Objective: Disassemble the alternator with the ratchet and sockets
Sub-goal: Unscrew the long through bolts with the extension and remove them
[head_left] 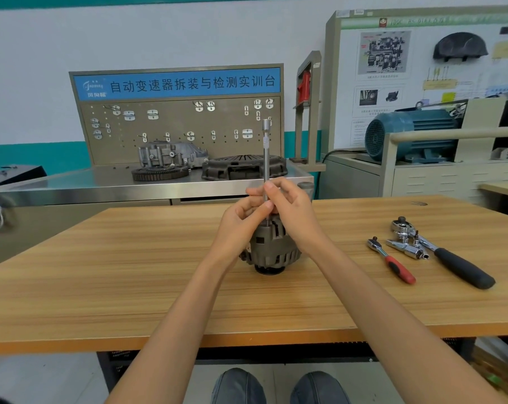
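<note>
Steel extension bar (266, 158) is standing upright on top of the alternator (271, 249), which is sitting pulley-down near the middle of the wooden table (101, 272). Both hands are meeting at the bar's lower end: the left hand (241, 221) is pinching the shaft between thumb and fingers, and the right hand (290, 211) is curling its fingers round it from the other side. The bar's top square end is bare, with no ratchet attached.

Judged step: a through-bolt or rear fastener is being spun by hand with the bar. Whether a socket is sitting on the bar's lower tip cannot be told; the fingers are hiding it.

Next move probably calls for keeping the bar plumb while twisting, or fitting a ratchet if the fastener is resisting. Two are lying well apart to the right: a red-handled ratchet (392, 260) and a black-handled ratchet (451, 258), with loose sockets (407, 247) between them.

Containers: none visible on the table.
</note>
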`<state>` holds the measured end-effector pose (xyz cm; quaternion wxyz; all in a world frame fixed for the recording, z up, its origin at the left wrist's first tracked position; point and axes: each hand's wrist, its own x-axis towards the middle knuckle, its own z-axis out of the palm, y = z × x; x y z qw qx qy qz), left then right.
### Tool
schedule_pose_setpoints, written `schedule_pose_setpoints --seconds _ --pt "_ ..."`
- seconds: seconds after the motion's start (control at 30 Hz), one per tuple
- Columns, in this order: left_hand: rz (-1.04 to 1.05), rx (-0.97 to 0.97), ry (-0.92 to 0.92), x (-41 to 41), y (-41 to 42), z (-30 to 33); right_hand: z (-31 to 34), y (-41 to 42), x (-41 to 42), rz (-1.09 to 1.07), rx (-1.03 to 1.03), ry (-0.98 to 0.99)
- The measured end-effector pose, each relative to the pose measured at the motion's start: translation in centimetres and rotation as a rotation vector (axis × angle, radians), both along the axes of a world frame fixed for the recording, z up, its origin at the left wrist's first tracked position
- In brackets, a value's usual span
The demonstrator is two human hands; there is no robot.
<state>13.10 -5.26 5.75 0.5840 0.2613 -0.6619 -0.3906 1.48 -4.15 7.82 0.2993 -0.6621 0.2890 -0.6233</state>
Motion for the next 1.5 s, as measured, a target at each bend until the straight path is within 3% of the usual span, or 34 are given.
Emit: schedule_pose_setpoints --seconds 0.37,0.57,0.83,1.5 --pt "0.076 0.009 0.031 -0.80 -0.06 -0.07 -0.13 0.12 0.41 0.008 0.029 -0.039" --pt "0.016 -0.018 0.030 -0.39 0.08 -0.21 -0.13 -0.23 0.01 -0.064 -0.007 0.051" --pt "0.067 0.005 0.030 -0.68 0.03 -0.21 -0.13 -0.08 0.45 0.003 0.043 -0.020" --pt "0.043 0.018 -0.016 -0.37 0.15 0.14 0.30 0.03 0.00 -0.019 0.020 0.056"
